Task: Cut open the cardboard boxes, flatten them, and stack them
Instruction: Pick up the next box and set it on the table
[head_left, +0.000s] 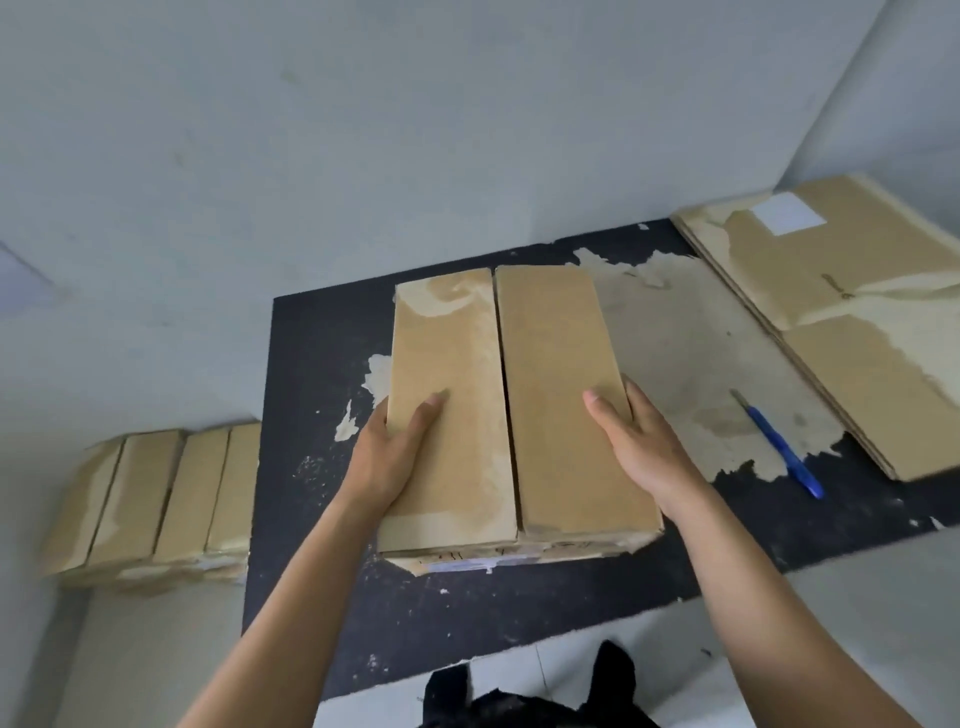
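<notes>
Left hand (397, 447) and right hand (636, 447) grip opposite sides of cardboard box (511, 410) on black mat (311, 415). Blue cutter (782, 447) lies right of it.

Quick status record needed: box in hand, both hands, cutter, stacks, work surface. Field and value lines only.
box in hand: closed cardboard box, top flaps shut with a seam down the middle, resting on the mat
left hand: gripping the box's left side, thumb on top
right hand: gripping the box's right side, thumb on top
cutter: blue utility knife lying on the mat, right of the box, untouched
flattened stack: far right
uncut boxes: left, on the floor
surface: dark mat, worn patches
</notes>
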